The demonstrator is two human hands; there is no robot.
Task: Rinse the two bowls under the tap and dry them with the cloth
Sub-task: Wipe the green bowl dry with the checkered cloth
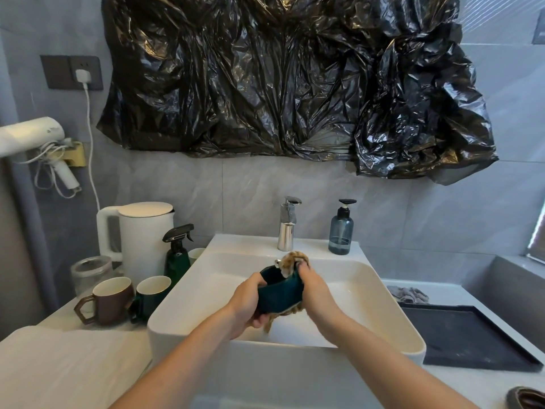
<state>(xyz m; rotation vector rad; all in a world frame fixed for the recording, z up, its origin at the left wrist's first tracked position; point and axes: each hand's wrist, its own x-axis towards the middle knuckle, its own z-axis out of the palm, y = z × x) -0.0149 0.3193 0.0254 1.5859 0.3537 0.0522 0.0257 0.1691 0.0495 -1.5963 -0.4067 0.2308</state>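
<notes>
Head camera looked down at my two hands over the white rectangular ceramic sink (188,293) at the centre of the frame. My left hand (246,305) was closed around the left side and underside of a dark teal glazed bowl (280,295), which I held tilted on its side above the basin, its opening facing away from me. My right hand (315,290) was gripping a brown-and-cream knitted cloth (292,261), pressing it over the far rim and into the bowl; more of the same cloth hung out below the bowl, beside my left fingers. Just behind the bowl, at the back of the sink, stood the chrome single-lever tap (287,225); I could not tell whether water was running. To the right of the tap stood a blue translucent pump bottle (341,231).

On the tabletop at the lower left of the frame stood a brown ceramic mug (109,299) and, just beside it, a dark green ceramic mug (150,296). Behind them were a dark green spray bottle (177,255), a white electric kettle (144,234) and a clear glass jar (90,273). At the lower right lay a black rectangular tray (466,338), with a crumpled grey rag (408,294) behind it. A second bowl I could not make out with any certainty.
</notes>
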